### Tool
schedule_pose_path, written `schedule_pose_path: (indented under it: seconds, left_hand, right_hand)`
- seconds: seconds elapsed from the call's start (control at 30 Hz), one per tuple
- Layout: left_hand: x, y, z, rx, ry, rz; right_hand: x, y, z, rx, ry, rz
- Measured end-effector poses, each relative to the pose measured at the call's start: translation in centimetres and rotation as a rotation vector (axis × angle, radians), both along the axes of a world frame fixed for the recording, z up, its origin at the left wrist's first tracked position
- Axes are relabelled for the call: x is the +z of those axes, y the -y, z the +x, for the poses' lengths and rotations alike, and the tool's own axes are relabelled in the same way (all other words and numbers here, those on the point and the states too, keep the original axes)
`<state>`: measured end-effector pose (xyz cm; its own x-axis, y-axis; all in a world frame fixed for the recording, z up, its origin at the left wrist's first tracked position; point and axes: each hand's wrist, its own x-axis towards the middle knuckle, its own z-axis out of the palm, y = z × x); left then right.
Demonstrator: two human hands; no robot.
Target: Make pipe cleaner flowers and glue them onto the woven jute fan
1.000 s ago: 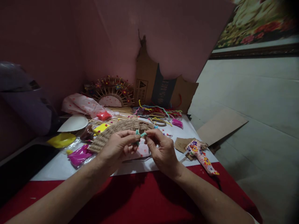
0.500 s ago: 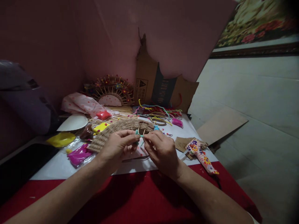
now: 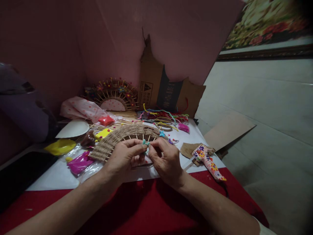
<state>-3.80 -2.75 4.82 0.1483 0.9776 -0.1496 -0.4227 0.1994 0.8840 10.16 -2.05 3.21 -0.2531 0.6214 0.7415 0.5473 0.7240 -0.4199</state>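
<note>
A short teal pipe cleaner (image 3: pixel 146 143), bent into a small shape, is pinched between the fingertips of my left hand (image 3: pixel 126 153) and my right hand (image 3: pixel 166 158). Both hands are closed and meet over the near side of a woven arch (image 3: pixel 114 140), a fan-like piece of brown cord on thin sticks. Coloured beads tip some of its sticks. A blue star (image 3: pixel 162 133) and a purple shape (image 3: pixel 170 141) sit at its right end. My hands hide part of the arch's lower middle.
Pipe cleaners (image 3: pixel 168 114) and scissors (image 3: pixel 163 124) lie behind. A flower-patterned glue gun (image 3: pixel 207 160) rests on cardboard at right. Purple (image 3: pixel 79 163) and yellow clay (image 3: pixel 61 147) are at left. A finished-looking fan (image 3: pixel 113 98) and torn cardboard (image 3: pixel 171 88) stand against the wall.
The teal pipe cleaner's loose end, which hung down between the hands, now looks folded into a more compact shape. The right hand's fingers have shifted closer to the left. The view has moved slightly.
</note>
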Motion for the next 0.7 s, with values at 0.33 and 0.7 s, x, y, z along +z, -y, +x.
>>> schedule_pose_path:
  seconds: [0.33,0.7]
  left_hand:
    - [0.8,0.2,-0.5,0.056,-0.118,0.098]
    - [1.4,0.5,-0.3,-0.092,-0.01,0.072]
  right_hand:
    - [0.3,-0.8,0.4,0.223,-0.326,-0.375]
    - [0.9,-1.4,0.7,0.46,-0.496,-0.519]
